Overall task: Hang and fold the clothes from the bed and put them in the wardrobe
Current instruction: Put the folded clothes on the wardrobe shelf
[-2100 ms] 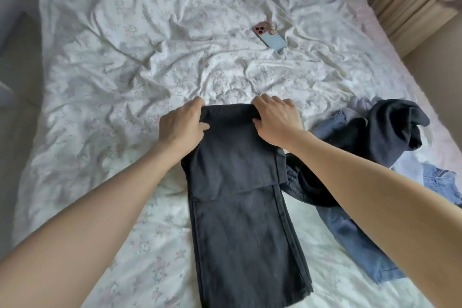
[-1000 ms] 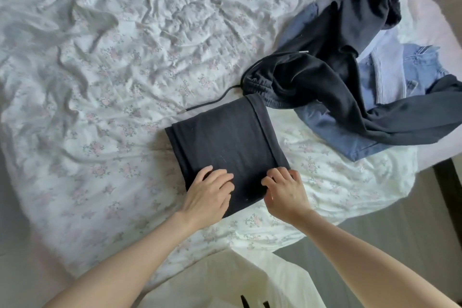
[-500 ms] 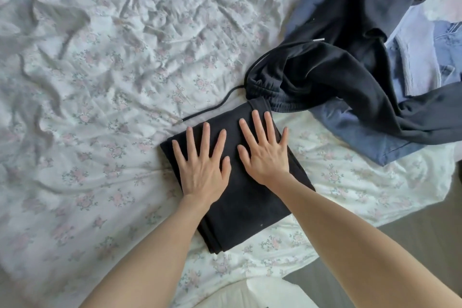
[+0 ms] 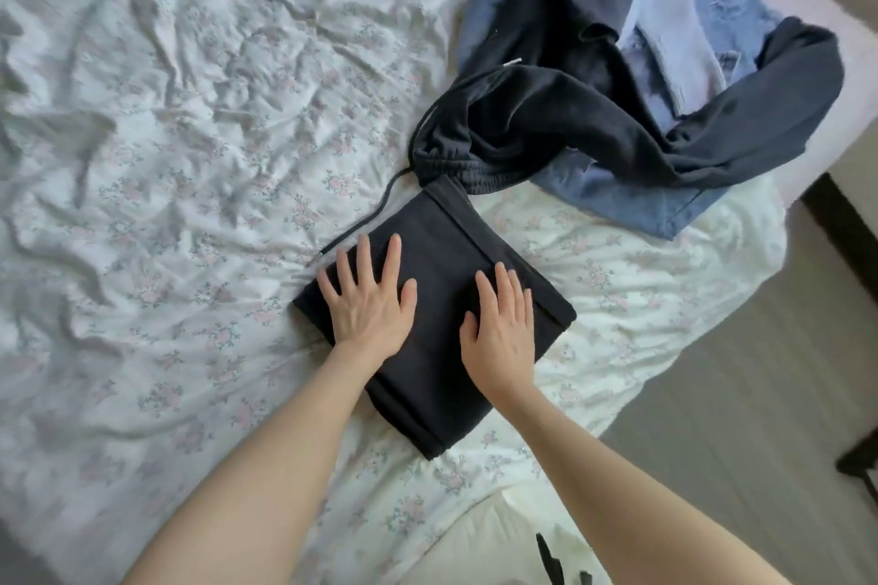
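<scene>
head | folded trousers (image 4: pixel 439 252) flat under left grip (image 4: pixel 368 306) | right grip (image 4: pixel 501 328)

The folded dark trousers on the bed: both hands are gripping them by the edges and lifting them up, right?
Not quite. In the head view the left hand and right hand lie flat with straight fingers on top of the folded dark trousers, pressing them onto the bed, not gripping or lifting.

Dark sweatpants (image 4: pixel 594 128) cut off at top edge (jeans (image 4: pixel 632 200) mostly buried beneath).
</scene>
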